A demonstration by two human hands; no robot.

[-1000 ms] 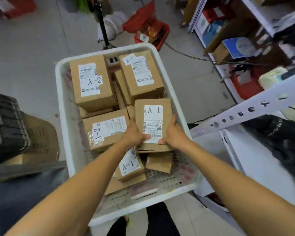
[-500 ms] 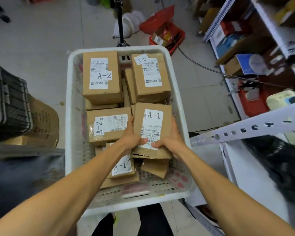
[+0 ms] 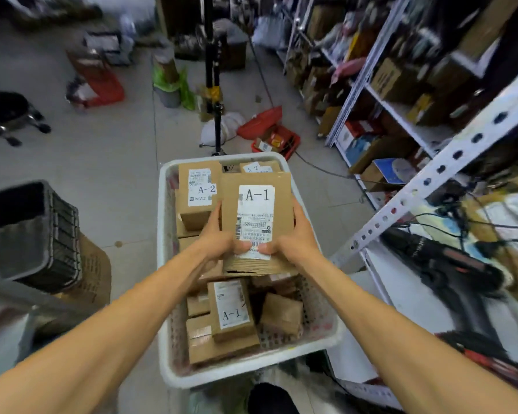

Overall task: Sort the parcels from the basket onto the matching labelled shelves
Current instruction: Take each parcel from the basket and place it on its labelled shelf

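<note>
A cardboard parcel labelled A-1 (image 3: 256, 216) is held above the white basket (image 3: 165, 294). My left hand (image 3: 217, 236) grips its left side and my right hand (image 3: 293, 237) grips its right side, both thumbs on the label. Inside the basket lie an A-2 parcel (image 3: 199, 195) at the back left, another A-2 parcel (image 3: 256, 167) mostly hidden behind the held one, a second A-1 parcel (image 3: 232, 309) near the front, and several plain brown boxes.
White metal shelving (image 3: 449, 162) full of boxes stands to the right, its perforated upright close to my right arm. A black crate (image 3: 42, 231) on a carton sits to the left. A tripod pole (image 3: 213, 85) and red bins (image 3: 275, 138) stand beyond the basket.
Both hands have lifted the A-1 parcel up out of the basket toward the camera. The view has tilted up, showing more floor and shelving.
</note>
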